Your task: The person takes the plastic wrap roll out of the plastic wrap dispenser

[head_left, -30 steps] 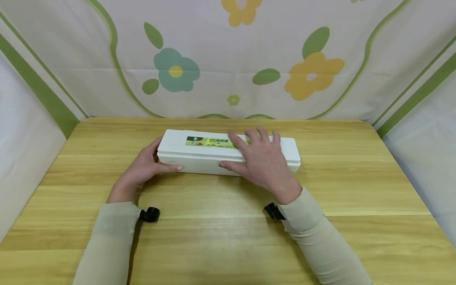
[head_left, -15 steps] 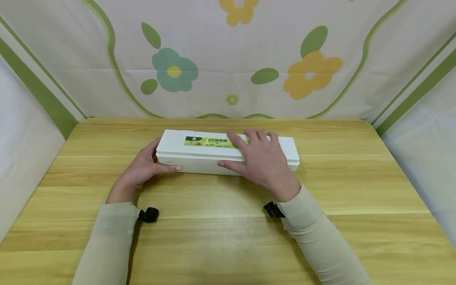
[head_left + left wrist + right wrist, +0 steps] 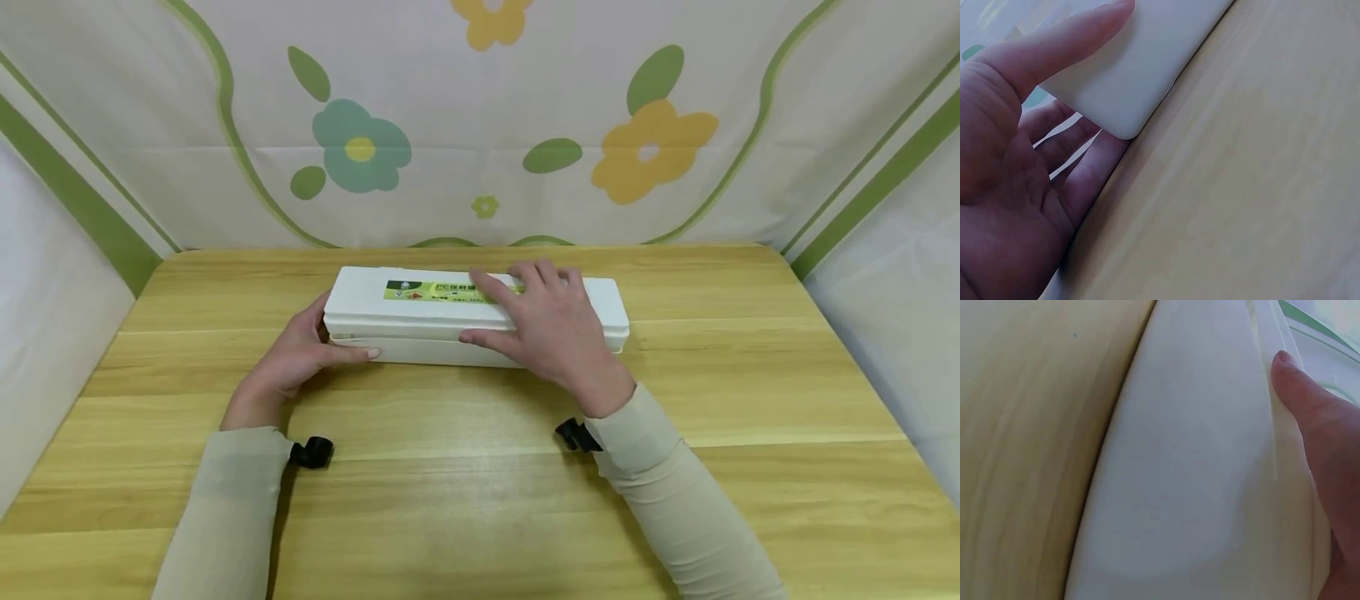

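Observation:
A long white cling film box [image 3: 420,352] lies crosswise on the wooden table, with a green label [image 3: 420,291] printed "PE" on its lid [image 3: 356,293]. My left hand [image 3: 296,358] grips the box's left end, thumb along the front wall and fingers behind the end. In the left wrist view that thumb [image 3: 1079,44] lies on the smooth white wall. Over the right half of the lid, my right hand [image 3: 558,333] holds it, fingers across the top and thumb [image 3: 1300,394] at the front rim. The lid sits slightly raised, showing a seam at the front left. The box's inside is hidden.
The wooden table [image 3: 450,500] stretches around the box. Behind it hangs a white cloth [image 3: 450,108] with flower prints, and white cloth sides stand left and right. A small black camera [image 3: 313,452] sits on the left wrist, another [image 3: 576,435] on the right.
The lid has risen slightly from the box body, opening a thin seam at the front left. My right hand has moved up a little with it; my left hand keeps its hold.

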Action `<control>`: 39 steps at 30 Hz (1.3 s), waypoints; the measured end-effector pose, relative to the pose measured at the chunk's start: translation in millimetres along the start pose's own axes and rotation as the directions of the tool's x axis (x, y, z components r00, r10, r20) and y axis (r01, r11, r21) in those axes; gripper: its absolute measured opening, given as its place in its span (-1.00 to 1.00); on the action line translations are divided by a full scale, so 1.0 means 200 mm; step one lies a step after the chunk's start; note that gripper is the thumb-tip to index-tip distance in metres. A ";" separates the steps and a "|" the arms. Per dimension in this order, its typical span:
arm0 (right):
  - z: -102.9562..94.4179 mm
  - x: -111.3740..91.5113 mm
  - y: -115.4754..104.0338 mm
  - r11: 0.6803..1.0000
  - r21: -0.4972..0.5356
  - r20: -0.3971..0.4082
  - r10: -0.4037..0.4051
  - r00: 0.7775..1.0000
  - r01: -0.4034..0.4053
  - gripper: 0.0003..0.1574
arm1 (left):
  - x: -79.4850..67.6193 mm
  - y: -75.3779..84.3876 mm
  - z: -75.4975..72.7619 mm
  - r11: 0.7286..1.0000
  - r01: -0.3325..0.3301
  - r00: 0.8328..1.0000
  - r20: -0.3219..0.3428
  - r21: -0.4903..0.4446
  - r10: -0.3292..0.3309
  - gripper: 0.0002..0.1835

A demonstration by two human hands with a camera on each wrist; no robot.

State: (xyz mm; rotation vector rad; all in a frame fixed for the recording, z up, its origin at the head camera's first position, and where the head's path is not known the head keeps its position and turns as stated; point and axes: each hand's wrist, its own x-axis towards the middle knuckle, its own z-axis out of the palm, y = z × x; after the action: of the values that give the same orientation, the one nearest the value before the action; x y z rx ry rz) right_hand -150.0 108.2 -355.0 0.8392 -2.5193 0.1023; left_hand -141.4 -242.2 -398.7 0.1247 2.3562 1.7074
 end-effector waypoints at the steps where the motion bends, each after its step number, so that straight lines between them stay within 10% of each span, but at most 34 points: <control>1: 0.00 0.00 0.00 1.000 0.001 0.002 -0.003 1.000 0.003 -0.01 | 0.00 0.00 0.00 1.000 0.002 1.000 0.002 0.000 -0.002 0.08; 21: -0.02 -0.04 0.19 0.997 0.066 -0.068 0.034 0.997 -0.029 -0.02 | 0.02 -0.01 -0.02 1.000 0.022 1.000 0.022 -0.002 -0.021 0.19; 39: -0.10 -0.24 0.63 0.912 0.230 -0.017 0.354 0.935 -0.341 -0.08 | 0.00 -0.05 -0.03 1.000 0.016 1.000 0.018 -0.027 -0.016 0.16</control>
State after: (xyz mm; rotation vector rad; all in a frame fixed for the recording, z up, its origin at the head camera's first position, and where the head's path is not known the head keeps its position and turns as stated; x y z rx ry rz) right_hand -182.1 240.5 -350.6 0.4478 -2.6075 0.5293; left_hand -142.1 -250.4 -405.6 0.1158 2.3144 1.7224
